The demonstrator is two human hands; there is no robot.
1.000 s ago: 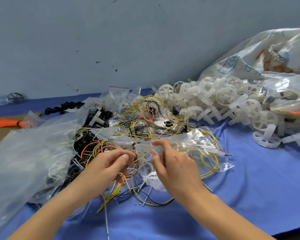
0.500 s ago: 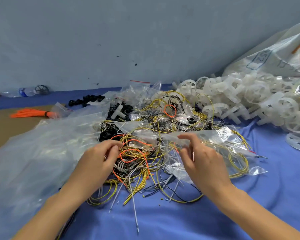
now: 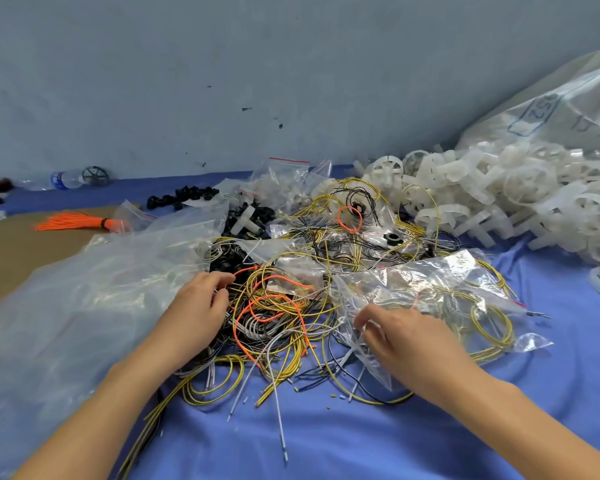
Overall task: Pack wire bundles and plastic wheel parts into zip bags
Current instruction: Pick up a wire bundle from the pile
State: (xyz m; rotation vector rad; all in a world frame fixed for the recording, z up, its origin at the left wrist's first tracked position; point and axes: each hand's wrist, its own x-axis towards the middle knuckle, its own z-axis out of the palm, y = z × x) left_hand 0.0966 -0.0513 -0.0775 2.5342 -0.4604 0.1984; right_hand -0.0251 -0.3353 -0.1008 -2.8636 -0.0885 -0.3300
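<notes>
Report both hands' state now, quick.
Left hand: fingers curled into the tangled pile of yellow, orange and white wires; a firm grip cannot be told.
Right hand: pinching the clear plastic zip bag.

Two hands (image 3: 196, 311), one orange wire bundle (image 3: 75, 221), one bottle (image 3: 65, 179)

right hand (image 3: 404, 337): dropped from zip bag (image 3: 430, 292) top to its near edge | left hand (image 3: 196, 310): shifted into wire tangle (image 3: 274, 306)
</notes>
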